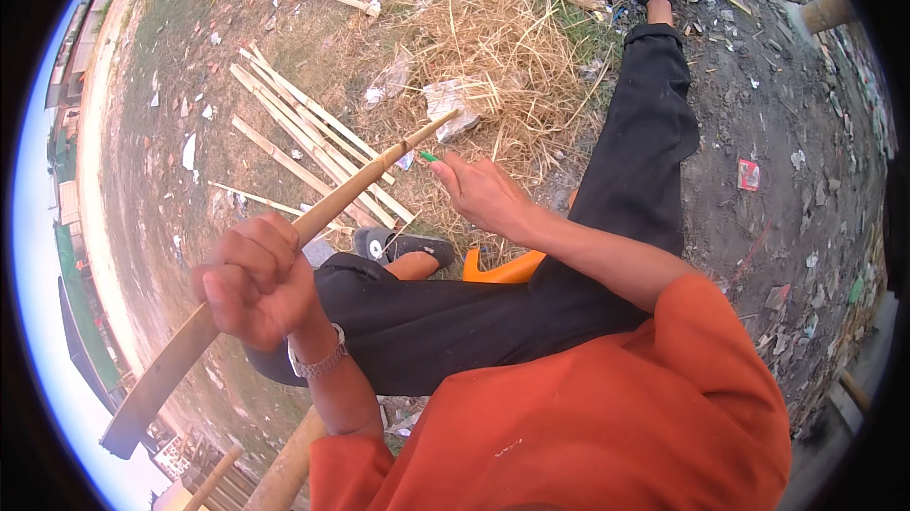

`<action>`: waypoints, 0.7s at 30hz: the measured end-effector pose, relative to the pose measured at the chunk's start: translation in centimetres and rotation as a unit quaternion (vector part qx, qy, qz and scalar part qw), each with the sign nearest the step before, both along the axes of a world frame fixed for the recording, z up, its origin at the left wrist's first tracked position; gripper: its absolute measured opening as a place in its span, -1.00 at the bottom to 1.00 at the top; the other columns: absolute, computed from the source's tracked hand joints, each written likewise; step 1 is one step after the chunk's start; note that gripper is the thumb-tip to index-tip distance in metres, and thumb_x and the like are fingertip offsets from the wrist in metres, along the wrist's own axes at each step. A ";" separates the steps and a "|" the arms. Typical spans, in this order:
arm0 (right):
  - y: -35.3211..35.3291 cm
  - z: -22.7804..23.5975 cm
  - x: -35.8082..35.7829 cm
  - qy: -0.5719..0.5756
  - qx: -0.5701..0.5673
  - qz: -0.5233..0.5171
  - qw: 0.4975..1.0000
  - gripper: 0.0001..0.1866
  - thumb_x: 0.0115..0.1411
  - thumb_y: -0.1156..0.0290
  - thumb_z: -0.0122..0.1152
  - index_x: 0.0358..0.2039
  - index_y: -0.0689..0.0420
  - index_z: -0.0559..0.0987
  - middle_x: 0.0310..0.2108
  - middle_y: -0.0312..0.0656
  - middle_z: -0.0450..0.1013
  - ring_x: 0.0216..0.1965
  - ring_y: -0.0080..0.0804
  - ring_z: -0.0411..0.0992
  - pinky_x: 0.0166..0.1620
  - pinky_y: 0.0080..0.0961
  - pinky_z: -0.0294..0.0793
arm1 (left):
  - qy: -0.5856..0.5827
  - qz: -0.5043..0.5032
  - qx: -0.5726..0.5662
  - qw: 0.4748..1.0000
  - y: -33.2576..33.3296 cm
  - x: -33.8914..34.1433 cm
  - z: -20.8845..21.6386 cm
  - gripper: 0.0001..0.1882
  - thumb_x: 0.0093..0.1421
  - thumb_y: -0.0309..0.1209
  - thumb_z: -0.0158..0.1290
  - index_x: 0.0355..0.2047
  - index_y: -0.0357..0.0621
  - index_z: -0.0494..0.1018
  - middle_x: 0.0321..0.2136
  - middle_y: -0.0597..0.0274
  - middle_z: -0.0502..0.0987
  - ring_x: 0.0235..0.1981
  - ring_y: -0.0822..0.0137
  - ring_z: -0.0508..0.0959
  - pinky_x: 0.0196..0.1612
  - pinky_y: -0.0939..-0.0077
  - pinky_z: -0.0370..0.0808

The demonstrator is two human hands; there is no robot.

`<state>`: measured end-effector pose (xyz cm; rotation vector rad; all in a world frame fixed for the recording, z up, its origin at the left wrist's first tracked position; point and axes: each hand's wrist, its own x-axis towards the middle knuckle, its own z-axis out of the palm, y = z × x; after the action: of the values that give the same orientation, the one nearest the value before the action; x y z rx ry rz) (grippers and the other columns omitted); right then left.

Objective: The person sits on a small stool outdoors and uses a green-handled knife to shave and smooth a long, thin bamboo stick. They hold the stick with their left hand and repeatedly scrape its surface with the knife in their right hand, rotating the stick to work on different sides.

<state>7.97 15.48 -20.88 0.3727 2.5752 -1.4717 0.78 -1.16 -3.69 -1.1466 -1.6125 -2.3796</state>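
My left hand is closed round a long tool with a pale, bamboo-like shaft and a flat, blade-like end. The shaft slants up to the right and tapers to a tip, while the flat end points down to the left. Close beside the tapered part, my right hand pinches a small object with a green end; its kind is too small to make out. Several split bamboo strips lie on the ground beyond my left hand.
Dry straw is heaped ahead, with scraps of litter around it. My legs are spread, one stretched forward. An orange plastic piece sits between them. Thick bamboo poles stand at the lower left, and another pole is at the far right.
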 end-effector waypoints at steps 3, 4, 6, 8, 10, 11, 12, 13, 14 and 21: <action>1.1 -2.0 -1.4 -0.026 0.055 0.002 0.998 -0.54 0.34 0.09 -0.30 -0.35 0.25 0.42 -0.57 0.21 0.41 -0.45 0.21 0.41 -0.35 0.02 0.38 | -0.006 0.029 0.006 1.000 -0.9 -0.9 0.1 -0.59 0.28 -0.29 -0.25 -0.72 0.04 -0.03 -0.80 0.41 0.02 -0.80 0.53 -0.01 -0.67 0.57 0.01; 1.6 -1.9 -1.2 -0.027 0.057 0.007 0.998 -0.55 0.33 0.10 -0.29 -0.35 0.25 0.42 -0.57 0.21 0.41 -0.45 0.21 0.41 -0.35 0.03 0.38 | -0.012 0.028 0.011 0.999 -0.9 -0.9 -0.1 -0.59 0.27 -0.29 -0.25 -0.72 0.04 -0.03 -0.80 0.41 0.02 -0.80 0.53 -0.01 -0.68 0.57 0.01; 0.9 -0.9 -1.9 -0.006 0.049 0.036 0.998 -0.56 0.33 0.12 -0.27 -0.34 0.26 0.41 -0.58 0.21 0.41 -0.46 0.22 0.41 -0.34 0.04 0.37 | -0.001 0.044 0.011 0.999 -0.9 -1.1 -0.2 -0.60 0.27 -0.29 -0.24 -0.71 0.03 -0.02 -0.80 0.41 0.03 -0.81 0.53 -0.01 -0.70 0.58 0.02; -0.7 0.9 -1.9 -0.001 0.005 0.030 1.000 -0.59 0.33 0.14 -0.27 -0.32 0.25 0.39 -0.59 0.23 0.40 -0.47 0.24 0.40 -0.35 0.07 0.35 | -0.005 0.048 0.018 0.999 -0.9 -1.1 -0.2 -0.61 0.27 -0.31 -0.22 -0.71 0.01 -0.01 -0.82 0.39 0.04 -0.83 0.53 0.01 -0.74 0.56 0.02; -0.8 0.1 -1.9 0.048 0.036 0.016 0.998 -0.62 0.33 0.15 -0.26 -0.31 0.22 0.38 -0.60 0.24 0.39 -0.48 0.28 0.39 -0.36 0.10 0.33 | 0.014 0.033 0.026 0.999 -0.9 -1.8 -0.1 -0.61 0.27 -0.33 -0.22 -0.70 -0.01 -0.01 -0.85 0.38 0.04 -0.85 0.53 0.02 -0.76 0.55 0.01; -1.2 0.5 -2.4 0.050 0.038 0.022 0.998 -0.63 0.33 0.15 -0.26 -0.31 0.21 0.38 -0.62 0.24 0.39 -0.49 0.29 0.38 -0.38 0.11 0.33 | 0.011 0.054 0.026 0.998 -1.2 -2.0 0.3 -0.59 0.28 -0.32 -0.22 -0.71 -0.02 0.00 -0.85 0.39 0.04 -0.85 0.53 0.02 -0.77 0.54 0.00; -1.6 0.7 -2.8 0.048 0.044 0.025 0.998 -0.64 0.32 0.15 -0.25 -0.32 0.19 0.39 -0.63 0.24 0.39 -0.51 0.30 0.38 -0.40 0.11 0.33 | 0.004 0.071 0.032 0.997 -1.7 -2.2 0.3 -0.57 0.29 -0.32 -0.22 -0.72 -0.03 0.00 -0.86 0.39 0.04 -0.86 0.53 0.03 -0.78 0.53 -0.01; -2.0 0.8 -3.1 0.048 0.060 0.032 0.997 -0.64 0.32 0.14 -0.24 -0.33 0.19 0.38 -0.64 0.22 0.39 -0.52 0.29 0.38 -0.41 0.11 0.33 | -0.010 0.088 0.028 0.996 -2.2 -2.5 0.2 -0.55 0.30 -0.29 -0.21 -0.74 -0.04 0.02 -0.86 0.40 0.05 -0.86 0.53 0.03 -0.77 0.54 0.00; -2.3 0.9 -3.3 0.043 0.079 0.035 0.995 -0.64 0.32 0.14 -0.23 -0.34 0.19 0.38 -0.65 0.21 0.38 -0.53 0.28 0.38 -0.42 0.11 0.33 | -0.029 0.102 0.028 0.994 -2.7 -2.7 0.3 -0.53 0.31 -0.27 -0.20 -0.76 -0.05 0.04 -0.86 0.41 0.05 -0.86 0.53 0.03 -0.76 0.54 0.00; -2.6 -0.2 -2.4 0.073 0.138 0.024 0.987 -0.60 0.32 0.12 -0.26 -0.35 0.20 0.39 -0.61 0.22 0.40 -0.51 0.25 0.39 -0.44 0.11 0.33 | -0.077 0.124 0.045 0.988 -2.4 -2.0 0.3 -0.54 0.31 -0.29 -0.14 -0.76 -0.06 0.12 -0.85 0.45 0.06 -0.84 0.53 0.03 -0.72 0.56 0.01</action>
<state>5.52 12.91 -21.11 0.2413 2.8914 -1.1689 -1.19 -3.54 -3.40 -0.7154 -1.5639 -2.3967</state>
